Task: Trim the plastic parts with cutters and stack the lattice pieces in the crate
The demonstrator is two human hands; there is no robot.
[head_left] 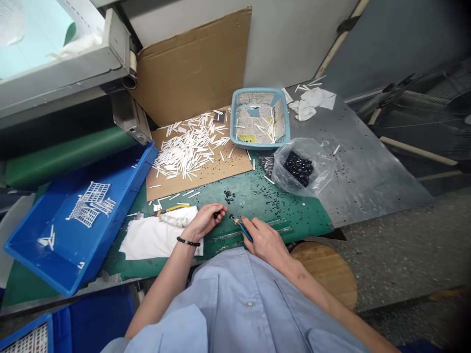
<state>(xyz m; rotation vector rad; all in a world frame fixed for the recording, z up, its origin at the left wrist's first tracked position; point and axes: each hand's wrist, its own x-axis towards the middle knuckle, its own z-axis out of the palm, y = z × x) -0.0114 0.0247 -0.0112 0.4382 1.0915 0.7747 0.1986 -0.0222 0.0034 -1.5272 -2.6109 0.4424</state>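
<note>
Right hand (265,241) grips blue-handled pliers (245,230) firmly and steadily, a small black part (231,216) at their tips, above the green mat (305,220); left hand (204,220) half-curled, any hold undeterminable.

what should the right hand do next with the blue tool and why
Probably ease the tip of the blue tool toward the fingers of the left hand: the right hand already grips it, and its tip points at them across a small gap above the green mat.
</note>
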